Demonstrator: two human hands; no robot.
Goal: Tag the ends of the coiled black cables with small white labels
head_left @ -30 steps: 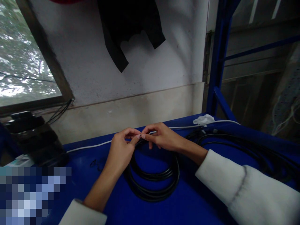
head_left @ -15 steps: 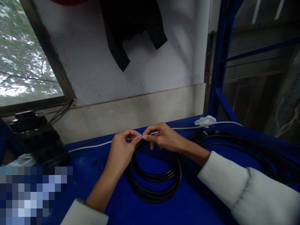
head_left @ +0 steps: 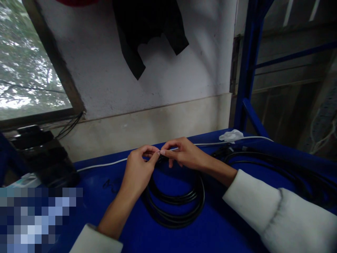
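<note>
A coiled black cable (head_left: 175,222) lies in a ring on the blue tabletop (head_left: 210,228). Over the far side of the coil, my left hand (head_left: 140,165) and my right hand (head_left: 183,153) meet at the fingertips. Thumb and index finger of each are pinched together. Whatever is between them is too small to make out. The far part of the coil is partly hidden behind my hands.
More black cable (head_left: 276,172) lies to the right. A white cord (head_left: 102,164) runs along the table's back, near a crumpled white plastic piece (head_left: 231,135). On the left stands a dark container (head_left: 44,154); small black ties (head_left: 109,184) lie near it. A blue post (head_left: 243,88) rises at the back right.
My left hand has shifted very slightly to the right, closer to my right hand. Both hands keep their pinch, and the coil stays in place.
</note>
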